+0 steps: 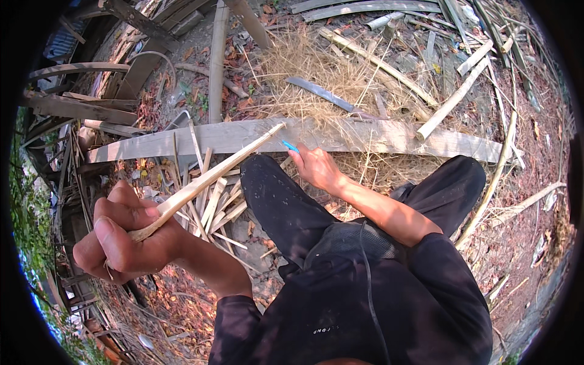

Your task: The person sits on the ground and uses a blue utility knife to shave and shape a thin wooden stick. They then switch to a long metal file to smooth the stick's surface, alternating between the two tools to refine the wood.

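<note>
The pale wooden strip (210,177) is gripped near its thicker end in the closed left hand (125,234), at the left of the lap; its thin end is pointed up and away over the long plank (420,132), presumably so that its length is left free and within the other hand's reach, though whether the plank is touched cannot be told. A small blue object (290,146) is pinched in the narrowed right hand (319,169), held just beside the strip's far part; its kind cannot be told, most of it being hidden by the fingers. The plank is laid crosswise before the knees, perhaps as a working surface; beyond it, a long-bladed knife (319,92) is rested on dry straw (286,61), seemingly kept handy; split sticks (225,210) are heaped by the left knee (271,185), within easy reach.
</note>
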`<state>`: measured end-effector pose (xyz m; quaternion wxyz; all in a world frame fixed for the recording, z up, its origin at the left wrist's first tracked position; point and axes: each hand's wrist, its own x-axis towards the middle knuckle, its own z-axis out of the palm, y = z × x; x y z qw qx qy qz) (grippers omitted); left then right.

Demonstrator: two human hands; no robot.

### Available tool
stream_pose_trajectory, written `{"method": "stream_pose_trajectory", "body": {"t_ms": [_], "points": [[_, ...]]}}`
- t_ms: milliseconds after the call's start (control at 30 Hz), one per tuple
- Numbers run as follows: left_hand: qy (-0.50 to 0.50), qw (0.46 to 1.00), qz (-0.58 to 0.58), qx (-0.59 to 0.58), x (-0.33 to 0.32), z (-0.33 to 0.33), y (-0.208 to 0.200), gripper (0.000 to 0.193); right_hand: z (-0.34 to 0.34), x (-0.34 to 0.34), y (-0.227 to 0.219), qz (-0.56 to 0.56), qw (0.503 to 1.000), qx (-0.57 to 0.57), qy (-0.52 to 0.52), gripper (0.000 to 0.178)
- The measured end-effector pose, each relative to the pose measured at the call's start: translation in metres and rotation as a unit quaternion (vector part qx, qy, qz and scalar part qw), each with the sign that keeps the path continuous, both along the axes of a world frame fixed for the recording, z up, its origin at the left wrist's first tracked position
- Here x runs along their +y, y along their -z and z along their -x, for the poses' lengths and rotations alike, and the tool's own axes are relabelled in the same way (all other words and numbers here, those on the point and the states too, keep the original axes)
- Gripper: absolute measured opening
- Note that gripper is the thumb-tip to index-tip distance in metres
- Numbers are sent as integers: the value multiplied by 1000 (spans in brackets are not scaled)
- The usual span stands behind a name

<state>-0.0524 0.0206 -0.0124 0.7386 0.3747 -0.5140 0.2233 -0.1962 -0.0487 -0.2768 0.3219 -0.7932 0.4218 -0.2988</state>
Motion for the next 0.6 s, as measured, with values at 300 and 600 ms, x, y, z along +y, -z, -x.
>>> {"method": "stream_pose_trajectory", "body": {"t_ms": [300, 600], "points": [[-58, 997, 25, 35, -1, -16, -3, 26, -18, 13, -24, -15, 1000, -25, 2, 37], [-74, 997, 20, 25, 4, -13, -4, 26, -20, 12, -60, -2, 996, -93, -16, 31]]}}
